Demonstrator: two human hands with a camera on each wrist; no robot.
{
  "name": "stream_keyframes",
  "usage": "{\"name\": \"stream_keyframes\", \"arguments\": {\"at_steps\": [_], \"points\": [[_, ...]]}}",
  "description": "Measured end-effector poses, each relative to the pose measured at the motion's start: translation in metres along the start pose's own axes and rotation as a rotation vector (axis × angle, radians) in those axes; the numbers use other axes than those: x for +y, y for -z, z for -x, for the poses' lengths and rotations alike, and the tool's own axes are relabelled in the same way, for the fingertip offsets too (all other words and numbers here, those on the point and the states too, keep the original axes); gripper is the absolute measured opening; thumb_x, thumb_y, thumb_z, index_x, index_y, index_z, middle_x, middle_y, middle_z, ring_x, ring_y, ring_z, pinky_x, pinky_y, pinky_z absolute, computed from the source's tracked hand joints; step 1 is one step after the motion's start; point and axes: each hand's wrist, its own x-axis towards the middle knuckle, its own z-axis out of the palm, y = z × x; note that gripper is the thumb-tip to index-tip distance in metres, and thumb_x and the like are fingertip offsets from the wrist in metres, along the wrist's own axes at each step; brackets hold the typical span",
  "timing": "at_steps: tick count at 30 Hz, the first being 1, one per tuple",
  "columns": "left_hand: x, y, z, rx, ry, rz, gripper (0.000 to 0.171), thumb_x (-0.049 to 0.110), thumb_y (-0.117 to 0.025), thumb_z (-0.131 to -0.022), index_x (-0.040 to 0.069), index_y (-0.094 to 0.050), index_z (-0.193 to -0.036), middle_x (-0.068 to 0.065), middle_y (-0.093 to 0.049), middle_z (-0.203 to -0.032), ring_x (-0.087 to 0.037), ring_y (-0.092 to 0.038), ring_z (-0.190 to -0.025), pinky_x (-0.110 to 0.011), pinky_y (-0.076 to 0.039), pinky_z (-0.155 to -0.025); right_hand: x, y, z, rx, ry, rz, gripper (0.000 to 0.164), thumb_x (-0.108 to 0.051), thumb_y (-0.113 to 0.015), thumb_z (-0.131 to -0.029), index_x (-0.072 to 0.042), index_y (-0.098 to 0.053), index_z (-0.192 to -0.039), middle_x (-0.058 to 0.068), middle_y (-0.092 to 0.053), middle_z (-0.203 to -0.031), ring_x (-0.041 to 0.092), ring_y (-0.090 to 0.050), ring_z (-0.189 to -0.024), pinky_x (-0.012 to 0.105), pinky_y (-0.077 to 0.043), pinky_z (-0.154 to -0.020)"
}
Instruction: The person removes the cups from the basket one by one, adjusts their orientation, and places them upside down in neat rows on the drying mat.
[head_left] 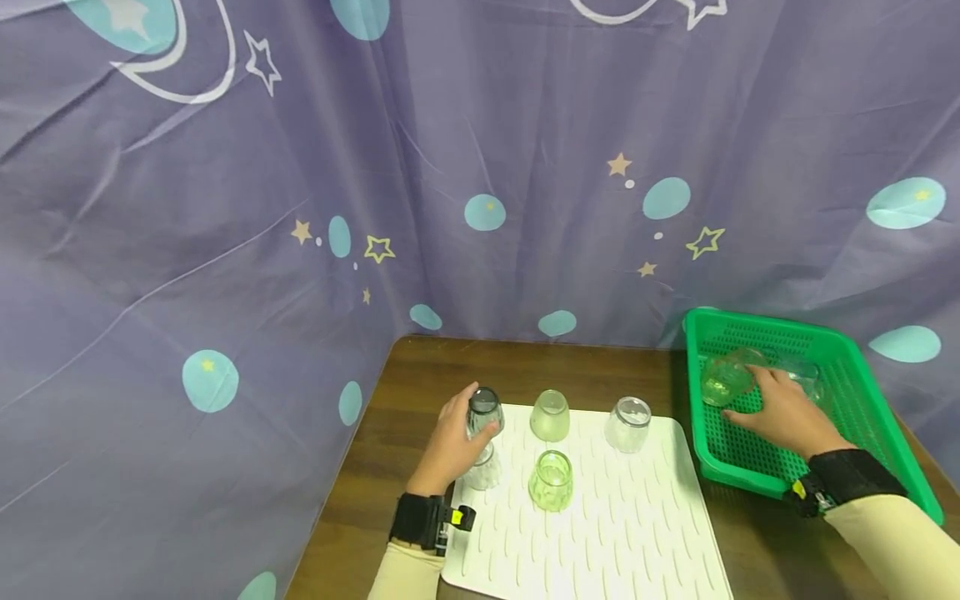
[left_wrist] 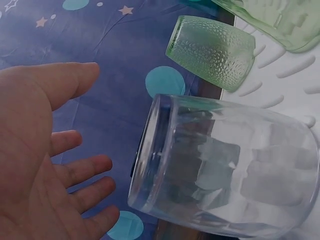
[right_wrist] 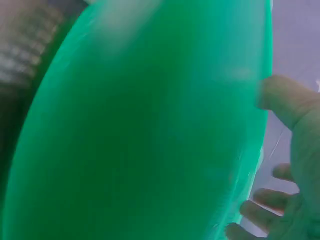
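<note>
My left hand [head_left: 453,442] is beside a dark grey glass [head_left: 486,410] at the mat's far left corner. In the left wrist view its fingers are spread, with a gap to a large clear glass [left_wrist: 235,165]. Right of it on the white ribbed mat [head_left: 622,533] stand a pale green glass [head_left: 551,417], a brighter green glass [head_left: 551,483] and a clear glass [head_left: 628,427]. My right hand [head_left: 787,412] reaches into a green basket [head_left: 892,433], fingers loosely bent near a greenish-yellow glass [head_left: 723,382]. Whether its fingertips touch that glass is hard to see.
Another clear glass [head_left: 804,377] lies in the basket behind my right hand. The basket stands on the brown wooden table [head_left: 600,358], right of the mat. A purple curtain [head_left: 540,167] with stars and moons hangs behind and to the left.
</note>
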Motion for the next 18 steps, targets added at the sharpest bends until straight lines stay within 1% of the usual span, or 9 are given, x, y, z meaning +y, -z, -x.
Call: {"name": "stream_keyframes", "arguments": {"at_steps": [3, 5, 7, 9, 13, 14, 17, 18], "points": [[-0.001, 0.003, -0.001, 0.008, 0.006, 0.003, 0.079, 0.045, -0.068, -0.099, 0.02, -0.03, -0.163, -0.01, -0.039, -0.162, -0.034, -0.035, -0.149, -0.059, -0.038, -0.114, -0.012, 0.005, -0.013, -0.05, 0.033, 0.026, 0.111, -0.05, -0.081, -0.086, 0.017, -0.023, -0.154, 0.052, -0.025, -0.144, 0.071, -0.034, -0.123, 0.077, -0.042, -0.086], [-0.002, 0.004, -0.001, 0.006, 0.018, -0.005, 0.08, 0.046, -0.068, -0.099, 0.022, -0.029, -0.164, -0.008, -0.039, -0.163, -0.033, -0.034, -0.15, -0.058, -0.038, -0.115, -0.017, 0.01, -0.021, -0.085, 0.035, 0.043, 0.112, -0.052, -0.082, -0.085, 0.016, -0.024, -0.154, 0.052, -0.023, -0.145, 0.072, -0.032, -0.124, 0.078, -0.041, -0.087], [-0.003, 0.005, -0.001, 0.005, 0.025, -0.015, 0.08, 0.047, -0.068, -0.099, 0.022, -0.028, -0.164, -0.007, -0.038, -0.163, -0.032, -0.032, -0.151, -0.058, -0.036, -0.117, -0.019, 0.014, -0.029, -0.117, 0.031, 0.047, 0.11, -0.05, -0.083, -0.085, 0.016, -0.026, -0.152, 0.052, -0.023, -0.144, 0.072, -0.031, -0.124, 0.078, -0.041, -0.086], [-0.004, 0.006, -0.001, 0.007, 0.025, -0.018, 0.081, 0.048, -0.068, -0.099, 0.021, -0.028, -0.164, -0.008, -0.038, -0.163, -0.033, -0.032, -0.151, -0.058, -0.036, -0.117, -0.019, 0.017, -0.037, -0.133, 0.025, 0.053, 0.103, -0.047, -0.083, -0.085, 0.014, -0.032, -0.15, 0.052, -0.023, -0.144, 0.073, -0.03, -0.124, 0.078, -0.041, -0.086], [-0.006, 0.007, 0.0, 0.013, 0.011, 0.002, 0.08, 0.049, -0.067, -0.099, 0.02, -0.029, -0.164, -0.008, -0.039, -0.162, -0.033, -0.034, -0.15, -0.059, -0.038, -0.115, -0.012, 0.018, -0.051, -0.15, 0.015, 0.059, 0.094, -0.039, -0.084, -0.086, 0.016, -0.036, -0.144, 0.052, -0.025, -0.141, 0.073, -0.031, -0.121, 0.078, -0.04, -0.087], [-0.007, 0.007, 0.0, 0.014, 0.007, 0.008, 0.08, 0.05, -0.067, -0.099, 0.021, -0.029, -0.164, -0.008, -0.039, -0.162, -0.034, -0.034, -0.15, -0.06, -0.038, -0.115, -0.01, 0.017, -0.053, -0.151, 0.018, 0.059, 0.09, -0.037, -0.084, -0.086, 0.016, -0.038, -0.143, 0.052, -0.026, -0.14, 0.072, -0.032, -0.121, 0.078, -0.04, -0.087], [-0.008, 0.007, 0.002, 0.007, 0.002, 0.014, 0.081, 0.053, -0.065, -0.099, 0.024, -0.027, -0.164, -0.007, -0.037, -0.163, -0.033, -0.033, -0.15, -0.06, -0.038, -0.114, -0.004, 0.011, -0.055, -0.154, 0.024, 0.084, 0.088, -0.035, -0.084, -0.086, 0.018, -0.04, -0.14, 0.053, -0.029, -0.137, 0.071, -0.036, -0.118, 0.075, -0.043, -0.085], [-0.008, 0.007, 0.002, 0.007, -0.002, 0.011, 0.081, 0.054, -0.065, -0.099, 0.023, -0.027, -0.164, -0.007, -0.037, -0.164, -0.034, -0.033, -0.15, -0.061, -0.038, -0.114, -0.002, 0.008, -0.055, -0.152, 0.028, 0.095, 0.086, -0.034, -0.084, -0.086, 0.018, -0.041, -0.14, 0.053, -0.03, -0.136, 0.071, -0.037, -0.117, 0.075, -0.044, -0.085]]}}
